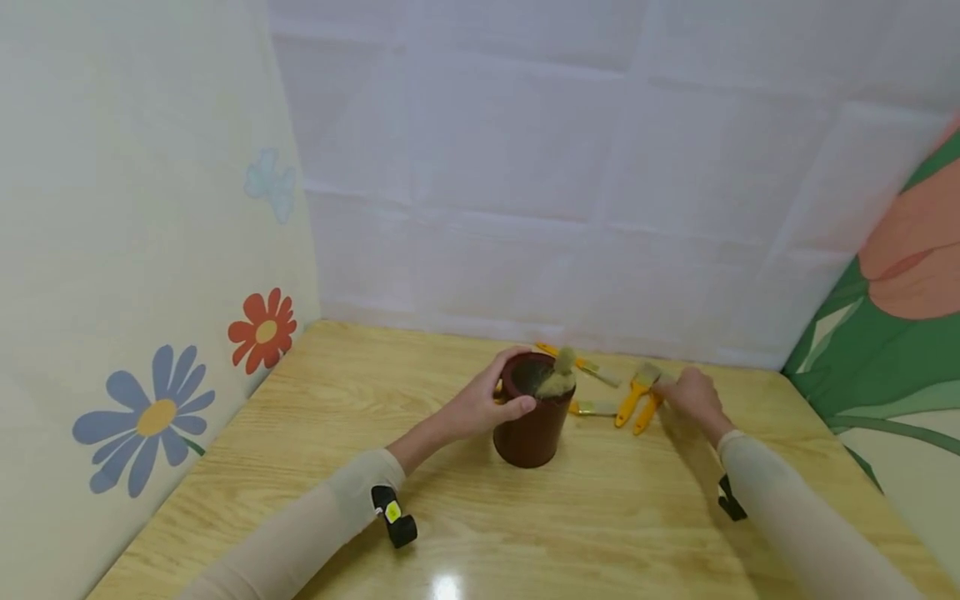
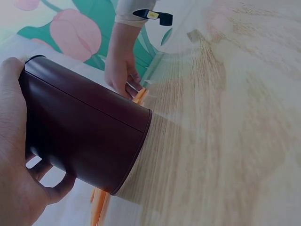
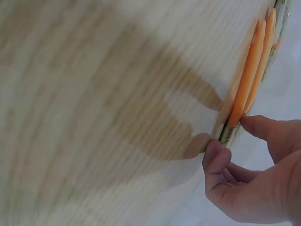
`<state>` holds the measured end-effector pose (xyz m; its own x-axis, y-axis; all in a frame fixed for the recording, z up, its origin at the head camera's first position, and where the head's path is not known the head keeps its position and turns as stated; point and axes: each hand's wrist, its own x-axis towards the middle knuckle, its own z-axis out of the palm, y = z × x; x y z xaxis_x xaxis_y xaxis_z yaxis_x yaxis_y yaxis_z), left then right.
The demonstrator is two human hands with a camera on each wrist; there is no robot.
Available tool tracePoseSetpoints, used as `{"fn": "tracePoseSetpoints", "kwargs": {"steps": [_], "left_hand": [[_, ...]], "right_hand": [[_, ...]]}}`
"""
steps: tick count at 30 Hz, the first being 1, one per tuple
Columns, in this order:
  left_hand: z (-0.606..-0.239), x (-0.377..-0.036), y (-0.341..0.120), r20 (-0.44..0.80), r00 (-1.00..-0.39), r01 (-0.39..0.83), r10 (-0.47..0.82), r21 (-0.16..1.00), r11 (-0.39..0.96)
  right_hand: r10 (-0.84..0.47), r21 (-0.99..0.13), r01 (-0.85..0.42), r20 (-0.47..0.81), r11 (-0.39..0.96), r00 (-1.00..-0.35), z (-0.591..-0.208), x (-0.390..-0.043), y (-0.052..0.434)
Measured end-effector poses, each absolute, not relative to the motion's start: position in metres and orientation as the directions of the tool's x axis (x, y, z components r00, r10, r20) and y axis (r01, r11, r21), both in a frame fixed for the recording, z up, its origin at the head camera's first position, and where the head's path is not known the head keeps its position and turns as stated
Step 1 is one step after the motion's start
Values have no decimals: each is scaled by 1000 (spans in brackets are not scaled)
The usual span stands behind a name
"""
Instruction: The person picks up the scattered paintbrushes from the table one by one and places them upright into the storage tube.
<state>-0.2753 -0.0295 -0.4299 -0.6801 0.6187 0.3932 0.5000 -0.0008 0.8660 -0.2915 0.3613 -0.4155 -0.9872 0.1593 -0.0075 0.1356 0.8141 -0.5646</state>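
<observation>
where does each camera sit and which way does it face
Head: worn there, facing forward and down at the table; sleeves, left hand and right hand show.
Left wrist: worn there, facing the dark red cup; left hand near, right hand and sleeve beyond.
Right wrist: worn there, facing table and orange-handled brushes; only right hand shows.
Head and left wrist share the cup.

The table (image 1: 600, 517) looks like grained wood, glossy under the light. The cup (image 1: 528, 437) looks like smooth leather with a soft sheen. Brush handles (image 3: 250, 70) look smooth; the back sheet (image 1: 498, 150) resembles creased, matt cloth.
</observation>
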Motion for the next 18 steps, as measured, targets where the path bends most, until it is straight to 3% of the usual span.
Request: {"fn": "tracePoseSetpoints", "kwargs": {"steps": [11,18], "left_hand": [[-411,-265,-31,397,-661,499,637,866,-22],[-398,-251,-35,385,-659,487,646,873,-24]], "right_hand": [[157,-528,131,4,839,-988,-411,-299,370],[164,-581,141,-14,801,-986,-414,-295,372]]}}
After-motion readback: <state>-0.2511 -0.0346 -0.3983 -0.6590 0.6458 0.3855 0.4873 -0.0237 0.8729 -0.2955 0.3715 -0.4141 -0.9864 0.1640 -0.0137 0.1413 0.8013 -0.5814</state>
